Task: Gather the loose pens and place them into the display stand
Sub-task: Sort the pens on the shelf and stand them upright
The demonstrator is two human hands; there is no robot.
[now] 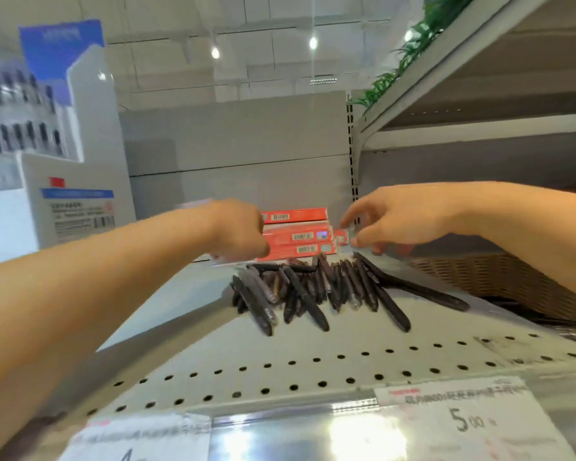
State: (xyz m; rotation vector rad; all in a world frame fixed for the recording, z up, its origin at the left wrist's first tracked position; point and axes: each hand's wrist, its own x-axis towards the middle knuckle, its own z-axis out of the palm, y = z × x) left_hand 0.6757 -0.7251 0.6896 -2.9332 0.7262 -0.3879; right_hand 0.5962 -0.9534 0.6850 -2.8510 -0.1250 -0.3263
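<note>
Across the frame's centre, on the perforated shelf [313, 357], lies the heap of dark pens [313, 291]: light, stiff, smooth, apt to roll; take several mid-barrel. Display stand [47, 134] upper left. Left hand [238, 232] curled, contents unclear; right hand [389, 221] fingers spread by red boxes [296, 236].

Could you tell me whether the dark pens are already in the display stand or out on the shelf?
Out: the pens lie in a loose heap on the perforated shelf.

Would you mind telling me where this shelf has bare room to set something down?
Bare shelf lies between the pen pile and the front price labels, and left of the pile. It is crowded behind, where both hands meet the red boxes.
</note>
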